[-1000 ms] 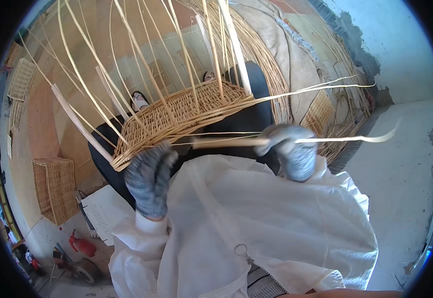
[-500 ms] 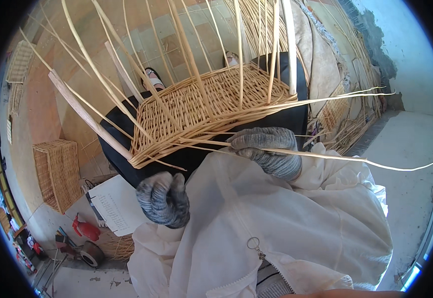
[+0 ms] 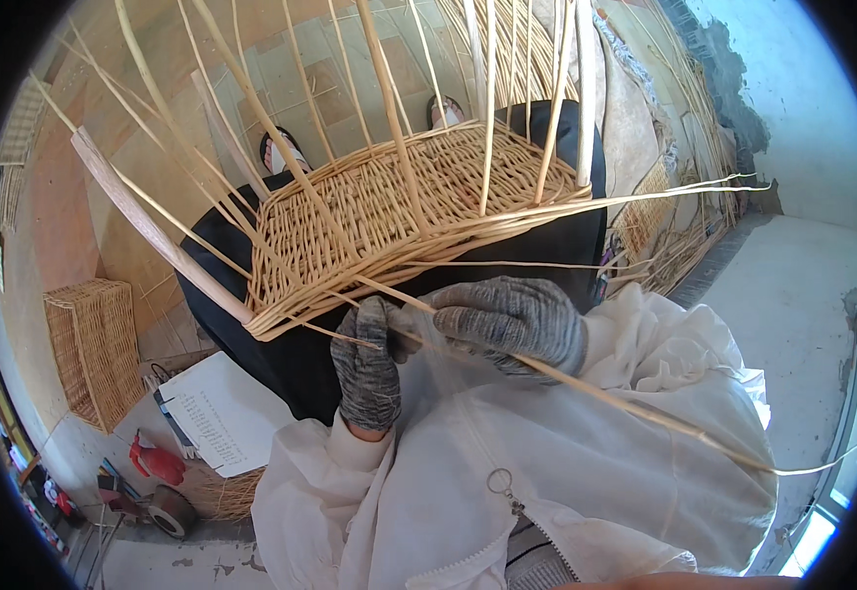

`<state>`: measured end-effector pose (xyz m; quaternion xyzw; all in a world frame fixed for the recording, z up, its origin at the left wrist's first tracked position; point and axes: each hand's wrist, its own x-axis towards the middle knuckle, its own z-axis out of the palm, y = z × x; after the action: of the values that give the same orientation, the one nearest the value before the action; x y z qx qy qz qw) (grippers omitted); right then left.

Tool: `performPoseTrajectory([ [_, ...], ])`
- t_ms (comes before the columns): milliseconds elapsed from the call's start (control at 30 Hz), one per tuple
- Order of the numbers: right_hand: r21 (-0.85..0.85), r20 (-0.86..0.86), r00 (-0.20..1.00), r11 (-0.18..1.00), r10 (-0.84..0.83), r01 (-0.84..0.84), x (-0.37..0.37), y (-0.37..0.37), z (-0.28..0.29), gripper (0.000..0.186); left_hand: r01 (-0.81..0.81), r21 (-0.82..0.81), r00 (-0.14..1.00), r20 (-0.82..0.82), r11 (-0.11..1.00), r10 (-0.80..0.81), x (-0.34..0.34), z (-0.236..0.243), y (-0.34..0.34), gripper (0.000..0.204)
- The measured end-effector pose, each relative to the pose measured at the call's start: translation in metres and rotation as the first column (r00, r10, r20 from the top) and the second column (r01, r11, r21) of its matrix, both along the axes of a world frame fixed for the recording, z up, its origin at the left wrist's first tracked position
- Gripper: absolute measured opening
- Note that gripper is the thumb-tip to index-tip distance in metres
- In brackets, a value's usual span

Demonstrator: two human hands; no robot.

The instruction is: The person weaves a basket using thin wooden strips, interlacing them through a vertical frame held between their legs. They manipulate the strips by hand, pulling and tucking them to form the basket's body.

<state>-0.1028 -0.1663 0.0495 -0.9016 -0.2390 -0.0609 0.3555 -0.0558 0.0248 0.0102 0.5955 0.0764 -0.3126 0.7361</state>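
Note:
A half-woven wicker basket [image 3: 389,187] rests on my dark-covered lap, with several upright stakes [image 3: 384,79] and thicker pale corner posts [image 3: 158,226] around its woven base. Just below the near rim, my gloved left hand [image 3: 367,364] has its fingers pinched on a long pale willow strand [image 3: 645,413]. To its right, my gloved right hand [image 3: 507,324] is closed on the same strand, which slants down to the lower right. The fingertips of both hands are close together and partly hidden. More loose strands [image 3: 684,187] stick out rightward from the rim.
A rectangular wicker basket [image 3: 89,354] lies at the left, near white paper [image 3: 222,413], a red object [image 3: 156,459] and a small wheel [image 3: 170,512]. Bundled canes [image 3: 527,29] and cloth [image 3: 635,128] lie beyond my lap, beside a patchy wall [image 3: 812,118] at the right.
My left hand has risen from lower down to meet the strand beside my right hand. The strand's right end has swung downward, and my right hand has turned slightly with it.

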Motion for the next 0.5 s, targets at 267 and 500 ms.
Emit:
performPoseTrajectory([
  [267,0.326,-0.303,0.947,0.922,-0.108,0.21,0.012,0.035,-0.044,0.031,0.033,0.059,0.991,0.129,0.998,-0.041,-0.008,-0.007,0.015,0.022],
  [500,0.692,-0.687,0.71,0.436,0.152,0.575,0.03,0.026,-0.032,0.019,-0.31,0.261,0.718,0.694,0.914,0.045,-0.005,0.002,0.069,0.034],
])
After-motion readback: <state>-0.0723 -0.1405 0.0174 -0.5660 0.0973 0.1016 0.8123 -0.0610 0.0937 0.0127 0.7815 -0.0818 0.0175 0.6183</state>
